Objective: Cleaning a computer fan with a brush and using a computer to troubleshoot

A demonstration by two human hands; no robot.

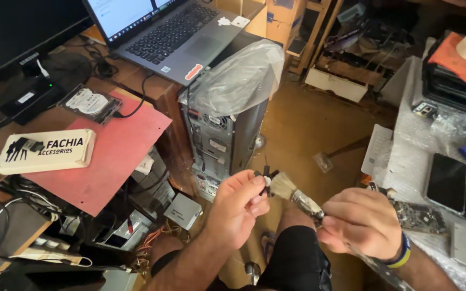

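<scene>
Two hands: left hand pinches one small black part, right hand grips one paintbrush.

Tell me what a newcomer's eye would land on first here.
Low in the middle, the right hand holds a paintbrush whose bristles meet a small black part pinched in the left hand. Behind them stands a computer tower capped with clear plastic, beside a red mat on the cluttered desk.

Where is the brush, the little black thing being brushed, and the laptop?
brush (284,186): head view, on its pale bristles.
small black part (266,178): head view, on the bit showing above the left hand's fingertips.
laptop (175,33): head view, on its keyboard.
</scene>
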